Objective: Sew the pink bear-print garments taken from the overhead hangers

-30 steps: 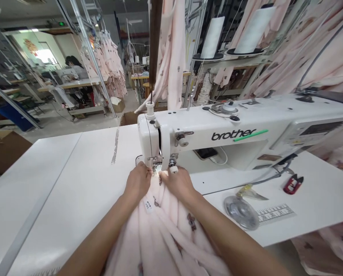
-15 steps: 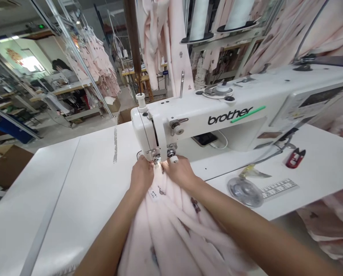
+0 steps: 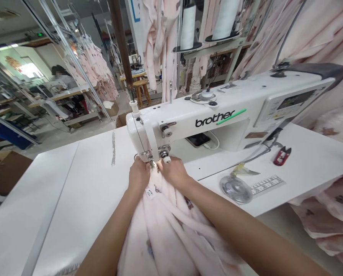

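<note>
A pale pink garment (image 3: 160,230) with small dark printed figures runs from the foot of a white sewing machine (image 3: 183,111) down towards me, gathered in folds. Left of the needle, my left hand (image 3: 139,176) is closed on the fabric edge. On the other side of the presser foot (image 3: 152,163), my right hand (image 3: 173,171) grips the cloth, its fingertips partly hidden by the machine head. A small white label (image 3: 150,193) shows on the fabric just below the hands. The needle lamp lights the cloth between them.
On the table's right lie red thread snips (image 3: 282,156), a clear ruler (image 3: 269,186) and a round transparent dish (image 3: 236,189). A phone (image 3: 198,139) on a cable rests behind the machine arm. Thread cones (image 3: 188,28) stand behind. Pink garments hang around; a person (image 3: 64,76) sits far left.
My view has turned slightly right, so the machine and tabletop items appear farther left. Both hands keep their hold on the cloth beside the needle.
</note>
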A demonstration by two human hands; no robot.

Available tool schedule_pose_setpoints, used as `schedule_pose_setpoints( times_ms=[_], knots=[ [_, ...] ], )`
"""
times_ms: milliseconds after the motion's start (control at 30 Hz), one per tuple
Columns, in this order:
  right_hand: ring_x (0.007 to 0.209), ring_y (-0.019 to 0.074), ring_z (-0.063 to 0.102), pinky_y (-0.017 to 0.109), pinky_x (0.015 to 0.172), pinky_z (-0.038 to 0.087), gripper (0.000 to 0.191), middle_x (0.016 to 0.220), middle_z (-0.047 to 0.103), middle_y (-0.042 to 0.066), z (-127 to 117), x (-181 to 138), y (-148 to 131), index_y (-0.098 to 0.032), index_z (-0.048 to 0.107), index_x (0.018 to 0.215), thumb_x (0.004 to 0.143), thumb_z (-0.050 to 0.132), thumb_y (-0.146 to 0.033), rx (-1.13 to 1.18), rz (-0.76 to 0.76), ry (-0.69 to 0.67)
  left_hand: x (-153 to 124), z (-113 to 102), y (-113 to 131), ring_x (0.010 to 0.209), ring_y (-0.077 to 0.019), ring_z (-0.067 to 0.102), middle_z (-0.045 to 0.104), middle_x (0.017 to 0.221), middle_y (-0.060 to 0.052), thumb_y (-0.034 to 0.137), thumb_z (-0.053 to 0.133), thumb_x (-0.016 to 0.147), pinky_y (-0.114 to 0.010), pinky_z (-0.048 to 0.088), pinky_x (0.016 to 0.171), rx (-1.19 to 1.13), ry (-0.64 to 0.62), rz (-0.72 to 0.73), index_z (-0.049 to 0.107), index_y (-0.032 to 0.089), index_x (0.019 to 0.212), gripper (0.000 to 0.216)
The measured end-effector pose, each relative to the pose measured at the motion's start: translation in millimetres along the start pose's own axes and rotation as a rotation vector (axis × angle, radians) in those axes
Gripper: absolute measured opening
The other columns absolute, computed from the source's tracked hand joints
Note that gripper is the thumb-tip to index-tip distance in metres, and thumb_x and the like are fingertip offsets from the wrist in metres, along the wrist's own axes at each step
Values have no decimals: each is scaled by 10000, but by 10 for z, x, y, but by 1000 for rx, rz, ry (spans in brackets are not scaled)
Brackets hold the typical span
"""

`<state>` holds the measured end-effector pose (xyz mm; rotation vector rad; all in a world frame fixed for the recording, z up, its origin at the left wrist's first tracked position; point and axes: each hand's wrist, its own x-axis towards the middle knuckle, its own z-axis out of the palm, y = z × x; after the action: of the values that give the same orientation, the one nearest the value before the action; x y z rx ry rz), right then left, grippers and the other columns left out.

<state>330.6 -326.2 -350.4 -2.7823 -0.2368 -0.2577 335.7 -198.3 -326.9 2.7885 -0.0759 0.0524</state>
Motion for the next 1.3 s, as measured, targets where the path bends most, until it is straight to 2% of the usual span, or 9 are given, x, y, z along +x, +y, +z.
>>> schedule_pose_setpoints(
  times_ms=[167, 333, 433, 533, 833, 1133, 1300],
  knots=[
    [709, 197, 586, 267, 539, 276, 205, 786, 660, 83, -13, 5, 5, -147, 625, 870, 864, 429, -208, 61, 10, -4, -17, -49, -8, 955, -244, 581, 601, 1014, -117, 193, 406, 844, -313, 432, 762, -47, -8, 0, 558, 148, 969, 201],
    [745, 171, 577, 227, 585, 320, 208, 790, 654, 34, -140, -37, 79, -183, 615, 829, 879, 439, -281, 201, -18, -36, -44, -112, -26, 884, -210, 590, 616, 902, -73, 198, 447, 802, -277, 425, 709, -100, -25, 4, 549, 166, 902, 146],
    [722, 145, 572, 202, 594, 342, 298, 787, 647, 1, -223, -77, 137, -197, 600, 832, 920, 356, -345, 303, -53, -66, -40, -124, -30, 838, -207, 590, 617, 856, -73, 199, 432, 805, -271, 414, 674, -123, -32, -5, 537, 159, 868, 129],
    [713, 149, 569, 205, 592, 348, 355, 787, 639, 17, -252, -88, 167, -183, 584, 830, 938, 272, -314, 359, -40, -83, -30, -123, -35, 815, -203, 589, 617, 834, -70, 208, 433, 805, -265, 403, 653, -143, -39, -17, 533, 163, 839, 115],
    [793, 196, 569, 228, 638, 350, 279, 856, 641, 57, -198, -70, 162, -171, 551, 950, 905, 307, -299, 398, 33, -74, -27, -109, -62, 749, -190, 567, 603, 788, -58, 189, 419, 791, -261, 363, 622, -162, -63, -18, 522, 165, 790, 105],
    [796, 205, 572, 243, 650, 347, 310, 859, 642, 68, -169, -71, 171, -161, 561, 948, 909, 292, -310, 401, 39, -83, -13, -102, -95, 747, -179, 557, 608, 795, -53, 185, 414, 778, -254, 349, 627, -200, -116, 4, 517, 160, 790, 106],
    [751, 197, 589, 246, 643, 370, 357, 804, 655, 71, -187, -72, 170, -158, 600, 842, 905, 273, -288, 414, -21, -86, -34, -69, -108, 770, -186, 568, 613, 796, -57, 171, 423, 761, -255, 353, 641, -204, -92, -8, 529, 159, 795, 112]
  ],
)
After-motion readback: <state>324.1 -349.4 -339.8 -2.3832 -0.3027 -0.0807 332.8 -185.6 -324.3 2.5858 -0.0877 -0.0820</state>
